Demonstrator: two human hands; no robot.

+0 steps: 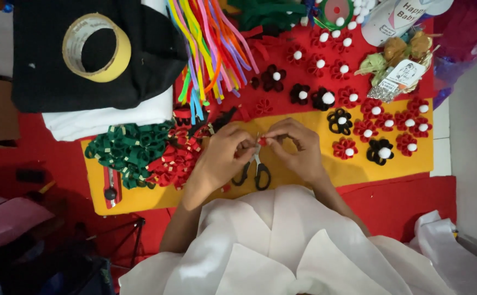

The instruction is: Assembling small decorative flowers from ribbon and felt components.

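Observation:
My left hand [223, 154] and my right hand [297, 146] meet over a yellow felt sheet [326, 169], both pinching a small red felt piece [262, 141] between their fingertips. Black-handled scissors [256, 170] lie on the yellow felt just below the hands. A pile of folded red felt pieces [177, 158] and one of green felt pieces [128, 152] sit to the left of my left hand. Finished red and black felt flowers with white pompom centres [376, 124] are spread to the right and beyond.
A roll of tan tape [96, 48] rests on black fabric [47, 71] at the back left. Coloured pipe cleaners [208, 43] fan out at the back centre. A red utility knife [110, 187] lies at the felt's left edge. Wrapped items [399, 68] sit back right.

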